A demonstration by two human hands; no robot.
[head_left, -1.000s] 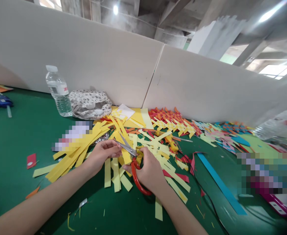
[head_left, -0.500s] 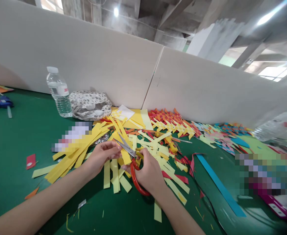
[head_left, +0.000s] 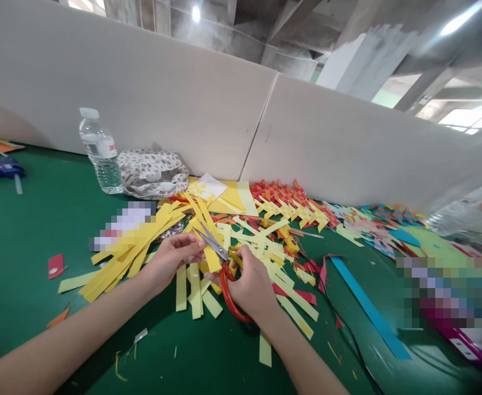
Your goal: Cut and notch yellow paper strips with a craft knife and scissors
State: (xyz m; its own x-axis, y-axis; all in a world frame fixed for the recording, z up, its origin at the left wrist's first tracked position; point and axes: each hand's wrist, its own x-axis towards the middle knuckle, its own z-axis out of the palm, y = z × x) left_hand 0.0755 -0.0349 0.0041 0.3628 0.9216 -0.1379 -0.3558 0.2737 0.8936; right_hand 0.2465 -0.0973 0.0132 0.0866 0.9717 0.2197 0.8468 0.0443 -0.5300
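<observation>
Red-handled scissors (head_left: 227, 285) are gripped in my right hand (head_left: 251, 288), their blades slightly apart and pointing up and to the left. A bit of yellow paper shows by that hand's fingers. My left hand (head_left: 179, 255) pinches near the blades, at the edge of a short yellow paper strip (head_left: 211, 259) that lies partly behind them. The exact contact between fingertips and paper is partly hidden. Under and around both hands spread pale yellow strips (head_left: 195, 299), with a fan of deeper yellow strips (head_left: 117, 269) on the left.
A water bottle (head_left: 101, 156) and a patterned cloth pouch (head_left: 153, 173) stand against the white partition (head_left: 175, 99). Woven red-orange paper pieces (head_left: 279, 193) lie at the back. To the right are a blue strip (head_left: 368, 307) and a black cable (head_left: 347, 334); a blue glue gun (head_left: 0, 171) lies far left.
The view has shifted slightly. Both hands, the scissors and the yellow strip keep almost the same positions relative to each other.
</observation>
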